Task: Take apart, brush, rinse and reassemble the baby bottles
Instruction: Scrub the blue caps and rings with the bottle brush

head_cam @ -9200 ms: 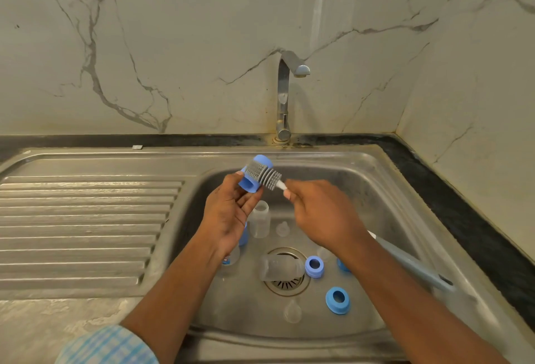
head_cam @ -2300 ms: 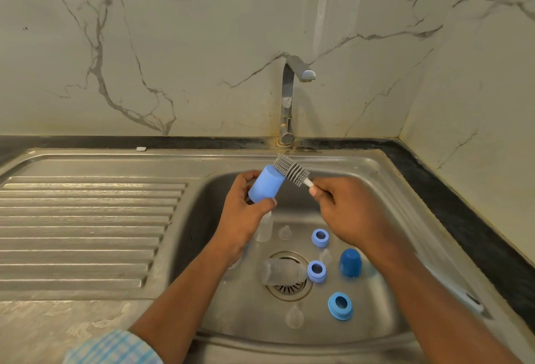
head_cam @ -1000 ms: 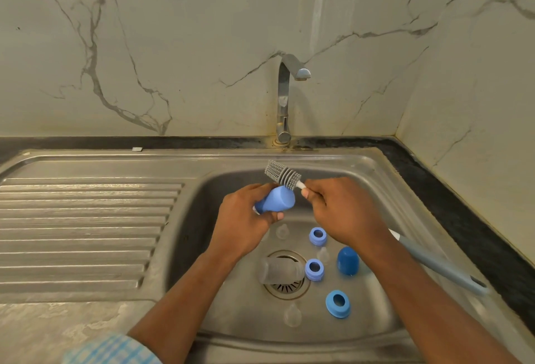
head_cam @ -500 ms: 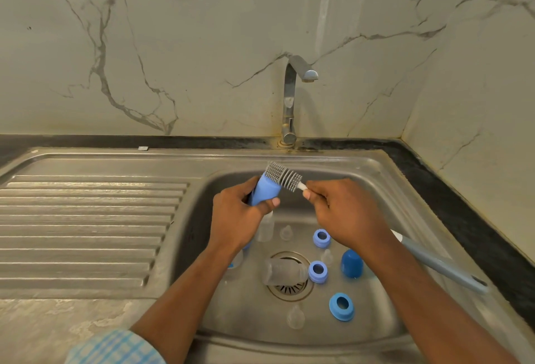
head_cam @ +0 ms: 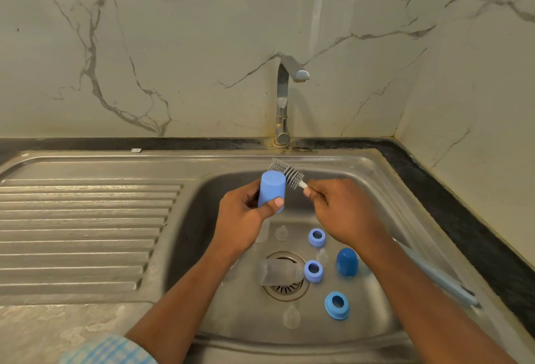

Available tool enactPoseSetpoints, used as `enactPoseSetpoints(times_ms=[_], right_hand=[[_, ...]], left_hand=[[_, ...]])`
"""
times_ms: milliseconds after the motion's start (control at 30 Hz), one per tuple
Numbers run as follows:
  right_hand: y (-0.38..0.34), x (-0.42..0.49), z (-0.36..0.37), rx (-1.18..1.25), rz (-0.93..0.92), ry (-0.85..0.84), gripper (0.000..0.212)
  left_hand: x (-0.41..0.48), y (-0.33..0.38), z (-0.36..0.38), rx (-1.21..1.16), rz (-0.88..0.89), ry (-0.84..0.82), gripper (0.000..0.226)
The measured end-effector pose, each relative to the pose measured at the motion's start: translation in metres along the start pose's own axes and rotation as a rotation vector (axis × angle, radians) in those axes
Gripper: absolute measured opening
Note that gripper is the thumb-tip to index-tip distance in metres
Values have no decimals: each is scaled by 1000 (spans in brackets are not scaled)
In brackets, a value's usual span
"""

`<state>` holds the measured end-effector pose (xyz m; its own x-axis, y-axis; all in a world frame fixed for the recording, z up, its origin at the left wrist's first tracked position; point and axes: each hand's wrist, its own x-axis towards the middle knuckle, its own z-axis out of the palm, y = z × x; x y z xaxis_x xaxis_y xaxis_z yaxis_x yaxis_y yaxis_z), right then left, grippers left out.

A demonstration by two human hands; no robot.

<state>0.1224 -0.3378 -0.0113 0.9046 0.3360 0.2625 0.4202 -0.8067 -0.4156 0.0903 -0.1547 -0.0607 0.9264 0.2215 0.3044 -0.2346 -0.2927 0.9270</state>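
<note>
My left hand (head_cam: 241, 221) grips a light blue bottle cap (head_cam: 271, 190), closed end up, over the sink basin (head_cam: 385, 207). My right hand (head_cam: 338, 210) holds a bottle brush close behind its grey bristle head (head_cam: 286, 173), which touches the cap's upper right side. The brush's blue handle (head_cam: 440, 276) runs back under my right forearm. On the basin floor lie a clear bottle (head_cam: 278, 272) across the drain, three blue collar rings (head_cam: 317, 236) (head_cam: 313, 270) (head_cam: 336, 304), a dark blue cap (head_cam: 346, 261) and clear teats (head_cam: 281, 232) (head_cam: 291, 316).
A steel tap (head_cam: 285, 97) stands behind the basin, with no water running. A ribbed draining board (head_cam: 81, 233) lies to the left. Marble walls close the back and right; a black counter strip (head_cam: 463, 219) runs along the right rim.
My left hand has turned the blue cap upright and lifted it a little. The brush head has shifted from the cap's top to its upper right side.
</note>
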Motion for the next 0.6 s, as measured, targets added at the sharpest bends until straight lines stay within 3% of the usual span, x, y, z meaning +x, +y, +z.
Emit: enactPoseSetpoints(times_ms=[200, 433, 600], right_hand=[[-5, -2, 2, 52, -32, -2, 32], [1, -2, 4, 35, 3, -50, 30], [14, 3, 5, 65, 97, -99, 36]], left_hand=[[8, -10, -10, -71, -137, 188, 10], [10, -16, -10, -101, -205, 73, 41], [12, -17, -18, 79, -199, 40, 35]])
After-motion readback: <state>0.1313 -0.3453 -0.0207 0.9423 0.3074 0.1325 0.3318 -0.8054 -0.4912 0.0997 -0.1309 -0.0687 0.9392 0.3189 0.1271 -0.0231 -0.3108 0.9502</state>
